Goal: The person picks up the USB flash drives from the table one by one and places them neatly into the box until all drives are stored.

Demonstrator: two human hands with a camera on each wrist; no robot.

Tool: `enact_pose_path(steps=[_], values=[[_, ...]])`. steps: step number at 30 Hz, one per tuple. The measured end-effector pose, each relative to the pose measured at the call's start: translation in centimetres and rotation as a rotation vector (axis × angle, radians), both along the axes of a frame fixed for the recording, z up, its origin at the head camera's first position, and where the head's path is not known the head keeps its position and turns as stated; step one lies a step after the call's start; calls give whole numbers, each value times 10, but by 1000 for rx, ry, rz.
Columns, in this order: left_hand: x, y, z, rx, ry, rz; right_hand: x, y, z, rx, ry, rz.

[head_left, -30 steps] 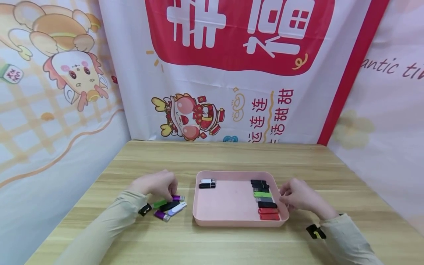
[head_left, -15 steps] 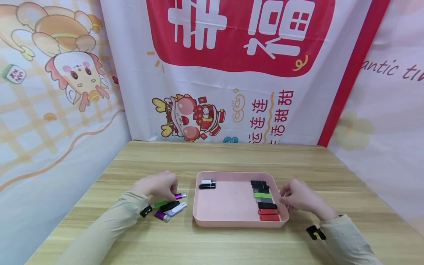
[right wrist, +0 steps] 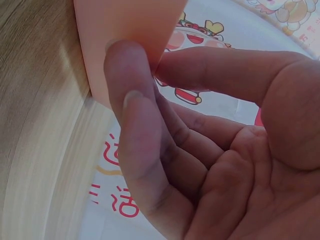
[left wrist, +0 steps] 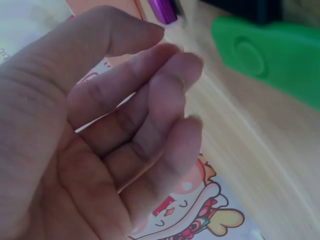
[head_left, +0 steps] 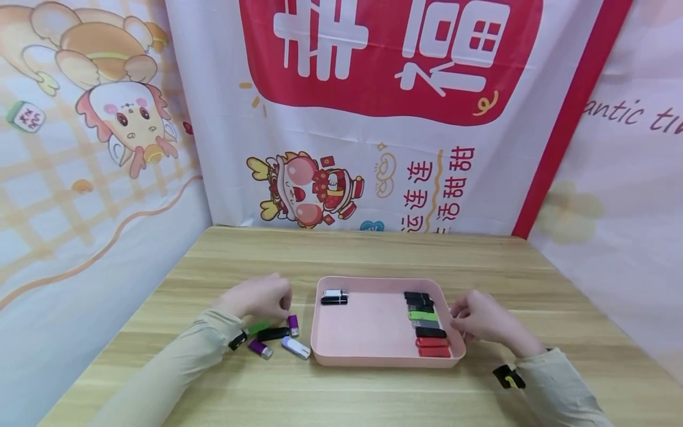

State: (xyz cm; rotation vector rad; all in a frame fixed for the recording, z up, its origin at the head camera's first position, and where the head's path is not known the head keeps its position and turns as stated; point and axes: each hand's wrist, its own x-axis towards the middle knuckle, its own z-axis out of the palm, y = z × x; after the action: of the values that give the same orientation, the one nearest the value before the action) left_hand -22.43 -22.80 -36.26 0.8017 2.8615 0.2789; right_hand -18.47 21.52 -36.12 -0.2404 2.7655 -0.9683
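My left hand [head_left: 262, 298] is over a small group of USB sticks left of the tray, fingers loosely bent with nothing between them in the left wrist view. Nearest its fingertips lies a purple USB stick [head_left: 293, 325]. Close by are a green USB stick [left wrist: 270, 57], a black one, a second purple one [head_left: 261, 349] and a white-and-lilac USB stick [head_left: 296, 347]. My right hand [head_left: 482, 318] pinches the right wall of the pink tray [head_left: 373, 360] between thumb and fingers [right wrist: 131, 75].
Inside the tray, a white USB stick [head_left: 333, 293] and a black one [head_left: 334, 300] lie at the upper left. Along its right side runs a column of several black, green, grey and red USB sticks [head_left: 433, 351]. A printed cloth [head_left: 384, 136] hangs behind the wooden table [head_left: 341, 397].
The white-and-lilac USB stick has turned and slid toward the tray. The nearer-to-hand purple stick has swung to point toward the person. My left hand has shifted slightly right; the right hand stays.
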Motion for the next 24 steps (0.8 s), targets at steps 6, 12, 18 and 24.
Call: enact_pose_path(steps=[6, 12, 18, 24], values=[[0, 2, 2, 9, -9, -6, 0, 3, 1, -10, 31, 42], [0, 5, 2, 1, -25, -27, 0, 2, 1, -8, 31, 54], [-1, 9, -1, 26, -46, -95, -1, 1, 1, -6, 22, 33], [-2, 9, -7, 21, -11, -165, 0, 0, 0, 4, 9, 8]])
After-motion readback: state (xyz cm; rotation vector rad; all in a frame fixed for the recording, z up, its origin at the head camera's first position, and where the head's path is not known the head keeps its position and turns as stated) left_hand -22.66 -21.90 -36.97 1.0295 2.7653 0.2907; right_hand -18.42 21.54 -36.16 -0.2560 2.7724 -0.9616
